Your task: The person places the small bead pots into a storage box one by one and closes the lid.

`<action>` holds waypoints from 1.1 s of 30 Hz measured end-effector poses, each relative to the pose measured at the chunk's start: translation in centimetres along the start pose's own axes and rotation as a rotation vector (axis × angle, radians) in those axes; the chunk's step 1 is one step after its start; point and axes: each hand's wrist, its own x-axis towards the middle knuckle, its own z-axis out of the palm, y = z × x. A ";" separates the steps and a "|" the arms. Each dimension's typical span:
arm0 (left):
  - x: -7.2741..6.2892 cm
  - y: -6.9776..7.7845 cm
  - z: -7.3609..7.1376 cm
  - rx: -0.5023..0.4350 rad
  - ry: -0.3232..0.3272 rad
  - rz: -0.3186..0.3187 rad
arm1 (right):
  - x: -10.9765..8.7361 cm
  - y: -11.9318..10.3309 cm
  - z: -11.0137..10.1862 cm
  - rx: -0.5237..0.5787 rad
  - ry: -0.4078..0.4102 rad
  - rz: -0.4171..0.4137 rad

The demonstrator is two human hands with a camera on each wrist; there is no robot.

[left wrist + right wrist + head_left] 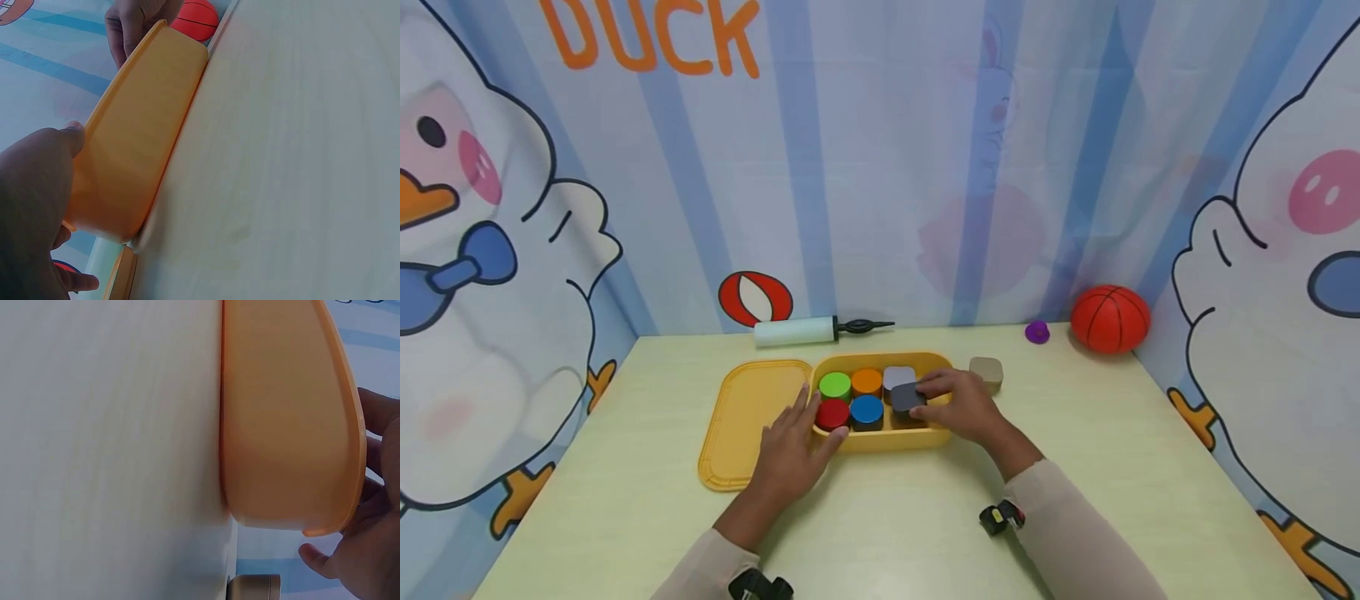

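Observation:
A yellow oblong box (880,442) stands on the table. Inside it are round pieces with green (835,386), orange (867,382), red (832,413) and blue (867,411) tops, plus a pale grey square piece (898,377). My right hand (964,403) reaches over the box's right end, thumb and fingers pinching a dark grey square piece (907,397) at its right side. At the left end, my left hand (790,454) lies against the box with fingers extended; its thumb (75,139) touches the rim in the left wrist view.
A flat yellow lid (752,425) lies left of the box, partly behind the left hand. Beyond the box's right end sits a beige square piece (987,373). Along the back are a pale green hand pump (796,332), a small purple object (1037,332) and a red basketball (1110,320).

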 end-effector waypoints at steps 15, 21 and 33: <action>0.1 0.0 0.0 -0.004 -0.004 -0.012 | 0.3 -0.4 0.7 -0.031 -0.065 0.073; 0.0 0.1 0.0 0.001 0.003 -0.004 | 0.4 -0.5 0.8 -0.056 -0.068 0.088; 0.0 0.0 0.0 -0.007 -0.006 -0.001 | 0.7 -1.0 1.2 -0.150 -0.055 0.129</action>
